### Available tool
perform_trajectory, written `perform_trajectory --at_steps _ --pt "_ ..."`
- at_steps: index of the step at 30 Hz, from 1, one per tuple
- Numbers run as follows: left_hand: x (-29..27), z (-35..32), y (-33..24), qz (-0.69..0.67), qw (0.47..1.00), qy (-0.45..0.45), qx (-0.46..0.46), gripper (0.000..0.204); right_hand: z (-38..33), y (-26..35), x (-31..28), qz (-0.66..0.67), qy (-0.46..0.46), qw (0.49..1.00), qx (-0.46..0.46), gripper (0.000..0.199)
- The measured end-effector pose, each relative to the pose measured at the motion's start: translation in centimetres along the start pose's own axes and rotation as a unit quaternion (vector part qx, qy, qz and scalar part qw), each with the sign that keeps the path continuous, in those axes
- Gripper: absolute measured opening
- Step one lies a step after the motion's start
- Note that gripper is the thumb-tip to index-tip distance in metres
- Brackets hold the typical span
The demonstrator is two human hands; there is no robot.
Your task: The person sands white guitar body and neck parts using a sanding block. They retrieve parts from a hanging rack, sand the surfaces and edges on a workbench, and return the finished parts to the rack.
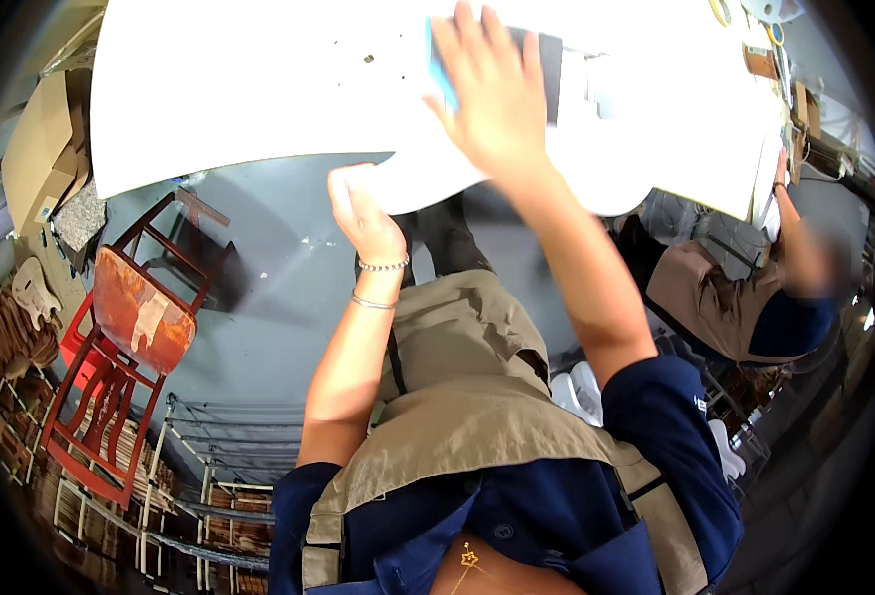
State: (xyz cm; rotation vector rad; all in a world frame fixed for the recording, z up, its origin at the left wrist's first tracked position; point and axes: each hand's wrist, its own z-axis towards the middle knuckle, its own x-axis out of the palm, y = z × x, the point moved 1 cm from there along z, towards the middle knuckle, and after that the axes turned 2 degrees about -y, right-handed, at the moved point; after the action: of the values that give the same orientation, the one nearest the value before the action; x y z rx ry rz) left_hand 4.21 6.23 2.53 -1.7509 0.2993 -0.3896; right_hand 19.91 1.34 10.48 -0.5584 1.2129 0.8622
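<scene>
White table [259, 89]: lying across the top of the frame, its near edge curving through the upper centre.

White guitar-shaped panel [517, 183]: lying at the table's near edge, upper centre, its rounded lobes overhanging toward the person.

Red chair [120, 337]: standing at the left of the frame on the grey floor [259, 288], its worn orange seat tilting toward the camera.

Second person [745, 297]: bending over at the right of the frame, wearing a tan apron.

Right hand [492, 94]: pressing down flat at upper centre, fingers spread, covering a blue pad [439, 74] on the panel.

Left hand [363, 213]: gripping the panel's near edge just left of centre, fingers curling against it; a bracelet [385, 266] is sitting on the wrist.
</scene>
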Motion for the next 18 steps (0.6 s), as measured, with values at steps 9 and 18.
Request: perform_trajectory --at_steps 9,18 --pt "-0.6 0.3 -1.2 0.009 0.998 0.042 -0.051 0.048 -1.0 -1.8 -1.7 0.001 0.061 0.992 -0.113 0.065" --pt "-5.6 -0.2 3.0 -0.189 0.935 -0.049 -0.297 0.054 -6.3 10.4 -2.5 0.113 0.123 0.984 -0.066 0.074"
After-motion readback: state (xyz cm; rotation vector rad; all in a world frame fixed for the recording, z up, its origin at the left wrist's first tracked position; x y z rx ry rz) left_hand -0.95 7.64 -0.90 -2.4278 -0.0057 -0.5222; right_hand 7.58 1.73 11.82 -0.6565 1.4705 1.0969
